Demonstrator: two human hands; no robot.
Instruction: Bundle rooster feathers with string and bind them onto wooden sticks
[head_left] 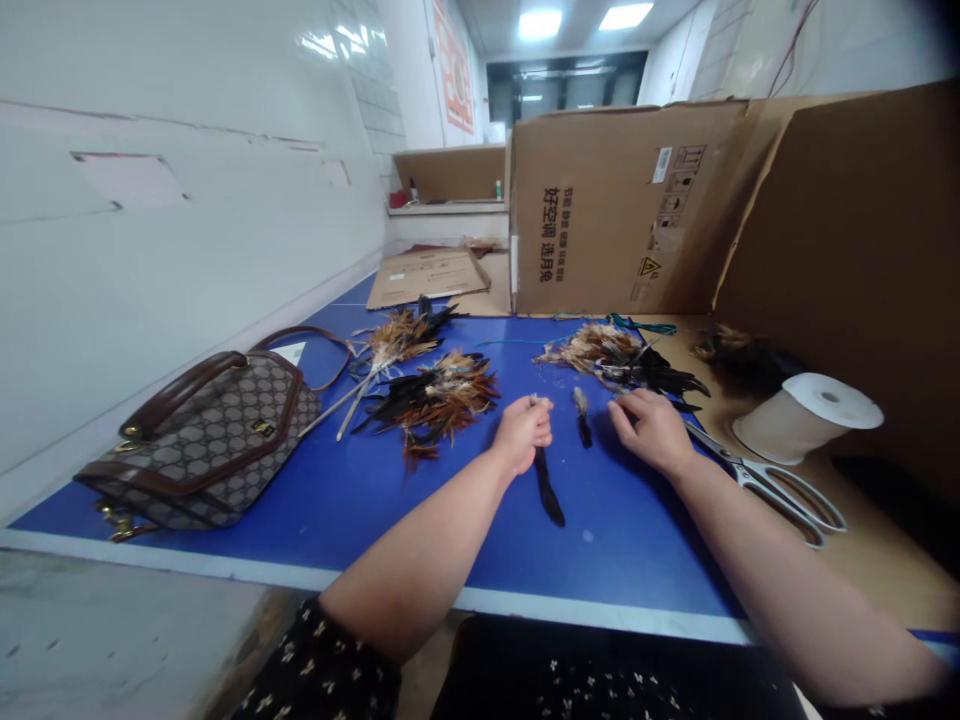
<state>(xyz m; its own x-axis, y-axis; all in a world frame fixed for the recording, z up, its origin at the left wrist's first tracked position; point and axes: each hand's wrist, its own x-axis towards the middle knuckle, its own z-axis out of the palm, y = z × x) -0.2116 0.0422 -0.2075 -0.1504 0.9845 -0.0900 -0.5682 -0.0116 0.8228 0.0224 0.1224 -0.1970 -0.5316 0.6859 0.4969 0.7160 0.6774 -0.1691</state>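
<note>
My left hand (523,433) is closed around a black feather (550,490), whose dark tip hangs down toward the table's front edge. To its right lies a small feather (582,418), pale at one end and black at the other. My right hand (646,428) is at the near edge of a pile of brown and black feathers (600,350); its fingers are bent, with the thumb a little apart, and I see nothing held there. On the left are a second feather bunch (442,390) and a third one (401,338) with pale sticks.
A patterned handbag (217,435) stands at the left of the blue table (480,540). Large scissors (780,490) and a white spool (806,415) are at the right. A big cardboard box (615,210) rises behind, and flat cardboard (424,277) lies at the back left.
</note>
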